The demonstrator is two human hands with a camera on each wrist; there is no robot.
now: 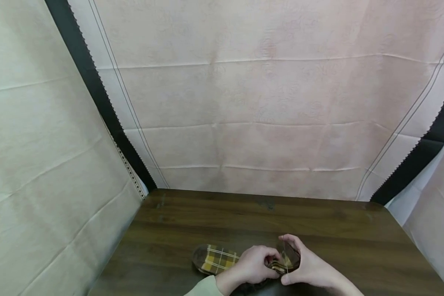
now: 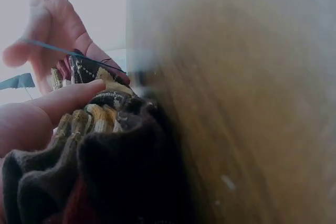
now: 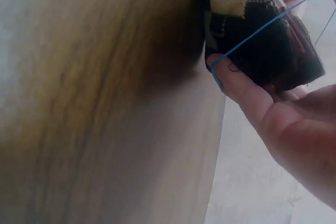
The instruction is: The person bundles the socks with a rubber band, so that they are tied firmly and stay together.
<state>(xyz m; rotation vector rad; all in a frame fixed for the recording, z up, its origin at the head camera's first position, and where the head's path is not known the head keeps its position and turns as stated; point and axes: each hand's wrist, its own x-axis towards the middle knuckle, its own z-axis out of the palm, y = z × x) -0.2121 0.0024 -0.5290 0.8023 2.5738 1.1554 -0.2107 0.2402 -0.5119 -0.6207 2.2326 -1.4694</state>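
Patterned socks (image 1: pixel 218 260), dark with yellow plaid, lie on the table and extend left from under my left wrist. My left hand (image 1: pixel 257 265) pinches a folded, layered part of the sock bundle (image 2: pixel 107 119) between thumb and fingers. At the bundle's right end, my right hand (image 1: pixel 305 265) curves in a C shape with thumb and fingers spread apart. A thin blue rubber band (image 3: pixel 262 28) is stretched across its fingertips, around the end of the bundle. One right fingertip touches the side of the socks (image 3: pixel 268 51).
The brown wooden table (image 1: pixel 207 209) has rounded far corners. Pale creased fabric walls (image 1: pixel 262 94) with black edging strips (image 1: pixel 107 98) rise behind and at both sides. A light green sleeve (image 1: pixel 206 287) covers my left forearm.
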